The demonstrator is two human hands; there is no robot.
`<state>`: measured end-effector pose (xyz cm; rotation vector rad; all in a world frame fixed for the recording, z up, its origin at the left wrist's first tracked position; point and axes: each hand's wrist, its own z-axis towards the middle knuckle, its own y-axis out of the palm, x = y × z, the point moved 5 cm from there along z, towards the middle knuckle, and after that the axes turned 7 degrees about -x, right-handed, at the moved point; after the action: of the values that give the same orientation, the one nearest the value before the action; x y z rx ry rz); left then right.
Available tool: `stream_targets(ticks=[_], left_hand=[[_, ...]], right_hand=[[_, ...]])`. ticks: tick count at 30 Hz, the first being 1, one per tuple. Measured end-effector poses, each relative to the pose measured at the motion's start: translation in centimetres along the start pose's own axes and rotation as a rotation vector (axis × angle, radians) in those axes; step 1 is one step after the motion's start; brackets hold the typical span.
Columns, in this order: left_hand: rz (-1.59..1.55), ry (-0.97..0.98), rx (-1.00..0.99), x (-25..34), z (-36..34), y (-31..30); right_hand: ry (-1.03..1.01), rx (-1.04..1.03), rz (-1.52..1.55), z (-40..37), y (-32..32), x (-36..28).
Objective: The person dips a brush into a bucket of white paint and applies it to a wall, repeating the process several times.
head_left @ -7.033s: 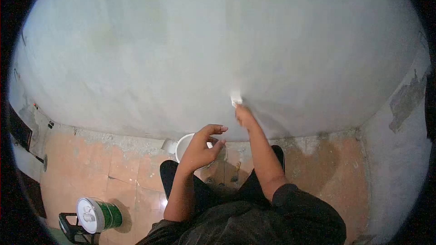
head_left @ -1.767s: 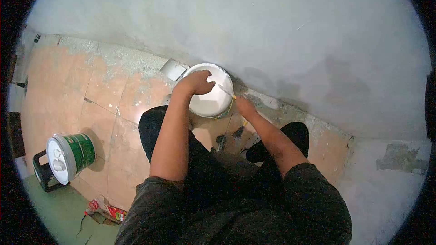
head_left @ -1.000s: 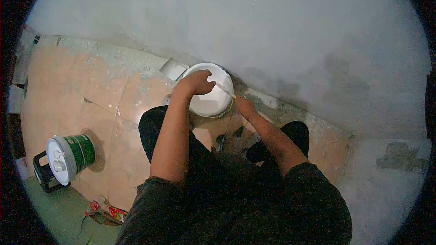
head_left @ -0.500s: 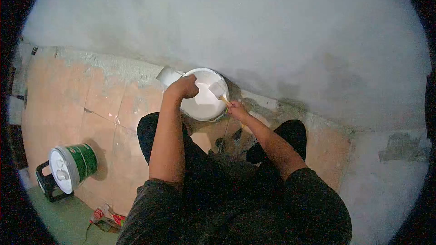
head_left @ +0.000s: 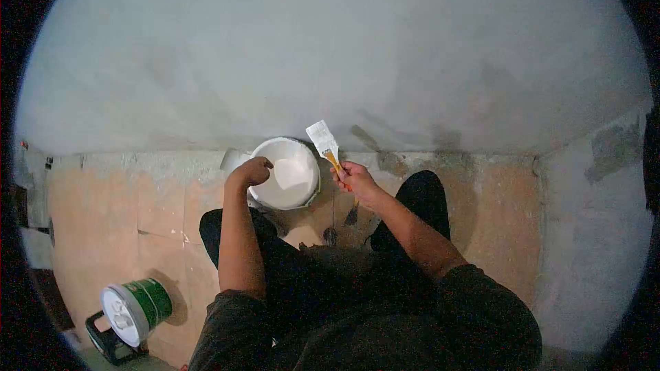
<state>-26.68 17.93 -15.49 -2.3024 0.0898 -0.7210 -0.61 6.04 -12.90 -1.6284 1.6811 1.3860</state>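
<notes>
In my right hand (head_left: 356,180), closed round its yellow-orange handle, is a paintbrush (head_left: 322,139) with white-coated bristles. The bristles point up and left, above the rim of the bucket and apart from it. A round white bucket (head_left: 313,192) with whitish paint (head_left: 292,172) inside stands by the wall. My left hand (head_left: 254,172) is closed at its left rim, fingers curled over the edge; their exact grip is partly hidden. Just left of that hand, a flat pale plate (head_left: 234,159) sticks out beside the bucket.
The grey-white wall (head_left: 330,48) rises straight ahead and another wall (head_left: 591,233) stands at the right. A green and white tub (head_left: 148,306) with a black handle rests at lower left. Orange floor tiles (head_left: 161,206) carry white specks. My knees flank the bucket area.
My right hand has lifted the paintbrush out of the bucket to above its right rim. The view has tilted and turned. My left hand stays at the bucket's left rim.
</notes>
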Motion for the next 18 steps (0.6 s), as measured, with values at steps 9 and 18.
stream_targets(ticks=[9,18], left_hand=[[-0.198,0.332,0.117,12.6,-3.1,-1.1],[-0.261,0.459,0.140,20.8,-3.0,-0.2]], right_hand=[[-0.383,0.670,-0.196,-2.4,-4.6,-5.9],[-0.668,0.745,-0.087,-2.5,-7.3,-16.0]])
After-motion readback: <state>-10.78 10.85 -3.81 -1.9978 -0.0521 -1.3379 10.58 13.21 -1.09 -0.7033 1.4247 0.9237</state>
